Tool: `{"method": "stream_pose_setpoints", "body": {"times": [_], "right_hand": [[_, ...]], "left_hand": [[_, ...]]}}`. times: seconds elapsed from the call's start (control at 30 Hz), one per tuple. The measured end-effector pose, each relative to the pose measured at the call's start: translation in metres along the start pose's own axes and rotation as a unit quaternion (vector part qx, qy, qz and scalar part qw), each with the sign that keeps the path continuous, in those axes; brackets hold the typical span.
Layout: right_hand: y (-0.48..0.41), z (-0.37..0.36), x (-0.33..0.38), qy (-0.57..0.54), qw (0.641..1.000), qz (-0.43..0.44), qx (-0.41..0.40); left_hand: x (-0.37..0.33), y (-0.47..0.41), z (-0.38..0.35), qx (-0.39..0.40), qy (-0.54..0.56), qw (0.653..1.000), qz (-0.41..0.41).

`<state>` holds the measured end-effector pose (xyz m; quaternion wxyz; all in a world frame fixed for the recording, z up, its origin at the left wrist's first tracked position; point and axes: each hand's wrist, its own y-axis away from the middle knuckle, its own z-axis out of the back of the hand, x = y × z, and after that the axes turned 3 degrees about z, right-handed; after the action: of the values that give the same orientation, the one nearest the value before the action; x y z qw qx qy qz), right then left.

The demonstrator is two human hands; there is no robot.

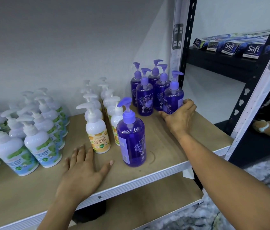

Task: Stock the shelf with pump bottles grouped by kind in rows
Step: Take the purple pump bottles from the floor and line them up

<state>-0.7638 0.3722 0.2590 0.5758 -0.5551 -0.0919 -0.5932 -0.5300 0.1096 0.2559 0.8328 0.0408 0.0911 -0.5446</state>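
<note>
On the wooden shelf [164, 146] stand pump bottles in groups. Green-label white bottles [43, 146] fill the left, yellow-label white bottles [97, 135] the middle, purple bottles [145, 98] the back right. My right hand [180, 117] grips the front purple bottle of the right row [173, 98] at its base, beside the shelf post. One purple bottle [131, 138] stands alone near the front edge. My left hand [82, 170] rests flat on the shelf, fingers spread, just left of that lone bottle and in front of the yellow-label row.
A white and black upright post [179, 47] bounds the shelf on the right. Beyond it a dark rack holds Safi boxes [230, 47] and a brown plush toy [268, 128]. A lower wooden shelf [147, 205] lies beneath. Bare board lies between the lone bottle and the post.
</note>
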Motion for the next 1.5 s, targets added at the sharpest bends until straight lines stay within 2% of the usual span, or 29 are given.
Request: {"method": "stream_pose_setpoints", "body": {"times": [0.33,0.57,0.8,1.0,1.17,1.33,1.5], "right_hand": [[-0.002,0.008,-0.002,-0.096,0.995,-0.013,0.020],[-0.002,0.016,-0.003,-0.188,0.978,-0.053,0.069],[-0.006,0.019,-0.012,-0.225,0.964,-0.068,0.128],[-0.008,0.019,-0.016,-0.243,0.958,-0.067,0.137],[-0.007,0.018,-0.014,-0.196,0.973,-0.044,0.114],[0.000,0.013,-0.006,-0.036,0.997,-0.004,0.066],[-0.001,0.013,-0.005,-0.059,0.996,-0.022,0.059]], "left_hand": [[-0.001,0.001,0.001,-0.002,-0.008,1.000,-0.001],[-0.001,0.001,0.000,-0.005,-0.005,1.000,-0.002],[0.000,0.000,-0.001,-0.004,0.002,1.000,-0.001],[0.000,0.000,-0.002,-0.006,0.006,1.000,-0.002],[0.002,0.000,-0.003,-0.009,0.004,1.000,-0.001],[0.001,0.000,-0.002,-0.006,0.003,1.000,-0.002],[0.000,0.001,-0.002,-0.008,-0.001,1.000,-0.002]]}}
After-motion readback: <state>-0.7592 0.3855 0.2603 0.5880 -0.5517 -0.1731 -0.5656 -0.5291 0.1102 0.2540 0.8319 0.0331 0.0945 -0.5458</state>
